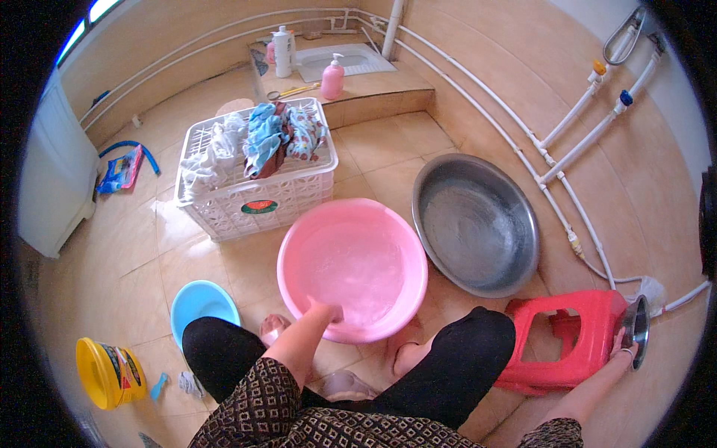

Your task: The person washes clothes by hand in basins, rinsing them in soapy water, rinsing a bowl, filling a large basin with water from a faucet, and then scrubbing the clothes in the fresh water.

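A round pink plastic basin (352, 266) with cloudy, slightly foamy water stands on the floor between my knees. My left hand (326, 311) reaches over its near rim, fingers at the water; whether they grip anything there is hidden. At the far right, my right hand (620, 348) holds a small shiny metal bowl (639, 330) by its near side. The bowl is against the right-hand face of a red plastic stool (595, 330). A large grey metal basin (473, 224) sits beyond the pink one, to its right.
A white plastic crate (263, 207) bears white cloths (215, 154) and blue patterned cloths (269, 134). Left of my knee are a light-blue basin (204, 302), a yellow bucket (115, 372) and a blue brush (159, 386). White pipes (493, 101) line the wall. A pink pump bottle (333, 79) stands on the step.
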{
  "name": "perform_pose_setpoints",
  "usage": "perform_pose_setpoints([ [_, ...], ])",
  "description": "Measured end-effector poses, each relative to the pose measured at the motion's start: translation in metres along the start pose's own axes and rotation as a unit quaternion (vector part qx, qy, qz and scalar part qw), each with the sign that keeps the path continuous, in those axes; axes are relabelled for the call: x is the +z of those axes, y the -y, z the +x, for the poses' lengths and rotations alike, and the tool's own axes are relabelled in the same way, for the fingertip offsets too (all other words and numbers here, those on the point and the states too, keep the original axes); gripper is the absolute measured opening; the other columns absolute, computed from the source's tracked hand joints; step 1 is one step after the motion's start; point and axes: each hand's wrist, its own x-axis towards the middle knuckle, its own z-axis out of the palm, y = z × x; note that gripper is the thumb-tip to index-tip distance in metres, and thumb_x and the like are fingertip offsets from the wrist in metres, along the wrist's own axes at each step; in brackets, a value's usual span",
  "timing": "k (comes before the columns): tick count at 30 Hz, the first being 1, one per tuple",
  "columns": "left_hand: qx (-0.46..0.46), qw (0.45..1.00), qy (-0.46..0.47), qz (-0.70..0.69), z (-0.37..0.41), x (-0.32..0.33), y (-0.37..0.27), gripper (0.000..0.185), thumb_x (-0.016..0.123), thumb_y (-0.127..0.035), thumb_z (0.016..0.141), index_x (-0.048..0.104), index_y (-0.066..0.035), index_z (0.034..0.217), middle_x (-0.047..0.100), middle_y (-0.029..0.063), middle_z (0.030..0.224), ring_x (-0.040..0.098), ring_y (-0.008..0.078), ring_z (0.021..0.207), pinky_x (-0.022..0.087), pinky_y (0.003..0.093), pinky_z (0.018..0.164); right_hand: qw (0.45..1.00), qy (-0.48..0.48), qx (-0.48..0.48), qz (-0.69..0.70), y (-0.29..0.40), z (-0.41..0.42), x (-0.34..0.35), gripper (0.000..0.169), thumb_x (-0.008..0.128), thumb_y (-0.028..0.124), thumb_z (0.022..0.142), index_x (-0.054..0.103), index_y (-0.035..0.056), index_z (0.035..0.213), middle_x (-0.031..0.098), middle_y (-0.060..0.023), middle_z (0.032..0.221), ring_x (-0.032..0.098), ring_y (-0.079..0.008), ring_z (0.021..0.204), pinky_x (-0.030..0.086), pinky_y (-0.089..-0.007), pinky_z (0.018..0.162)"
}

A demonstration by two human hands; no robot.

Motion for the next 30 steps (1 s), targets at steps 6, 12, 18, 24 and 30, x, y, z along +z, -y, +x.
perform_pose_setpoints([
  [6,-0.124,0.917,-0.292,-0.243,-0.094,-0.129,0.042,0.026,0.045,-0.014,0.072,0.055,-0.008,0.095,0.053,0.0153,0.101,0.051,0.0314,0.093,0.042,0.0415,0.077,0.999,-0.022,0.007,-0.038,-0.011,-0.03,0.013,0.043,0.047,0.032,0.076,0.049,0.0002,0.105,0.048,-0.0134,0.107,0.051,-0.0246,0.089,0.05,-0.0286,0.062],
  [12,-0.054,0.697,-0.685,-0.206,-0.134,-0.225,0.109,0.039,0.044,-0.005,0.069,0.041,-0.01,0.108,0.033,0.0213,0.118,0.05,0.0383,0.089,0.042,0.044,0.073,0.873,0.267,0.093,-0.397,-0.094,-0.049,0.011,0.026,0.053,0.031,0.076,0.055,0.0154,0.097,0.059,0.0034,0.081,0.053,-0.005,0.053,0.042,-0.013,0.041],
  [18,-0.137,0.727,-0.621,-0.257,-0.12,-0.289,0.11,0.06,0.054,-0.016,0.071,0.026,-0.024,0.123,0.014,0.0274,0.127,0.047,0.0403,0.096,0.043,0.0429,0.075,0.842,0.327,0.021,-0.429,-0.21,-0.14,0.106,0.033,0.052,0.027,0.077,0.048,0.014,0.107,0.055,0.0015,0.075,0.044,-0.007,0.052,0.038,-0.022,0.043],
  [24,-0.202,0.716,-0.62,-0.25,-0.121,-0.306,0.142,0.044,0.06,-0.023,0.068,0.04,-0.019,0.107,0.037,0.0231,0.11,0.051,0.0365,0.087,0.043,0.0415,0.07,0.643,0.49,0.075,-0.584,-0.373,-0.252,0.181,0.023,0.049,0.02,0.08,0.046,0.0082,0.1,0.056,-0.0071,0.067,0.05,-0.0112,0.043,0.041,-0.0244,0.036],
  [30,0.132,0.494,-0.668,-0.54,-0.183,-0.303,0.097,0.02,0.06,-0.009,0.065,0.049,-0.007,0.083,0.047,0.0004,0.074,0.044,0.0075,0.069,0.038,0.0203,0.06,0.468,0.601,0.177,-0.623,-0.482,-0.353,0.17,0.023,0.048,0.024,0.082,0.047,0.0062,0.096,0.058,-0.008,0.069,0.055,-0.012,0.048,0.046,-0.0223,0.041],
])
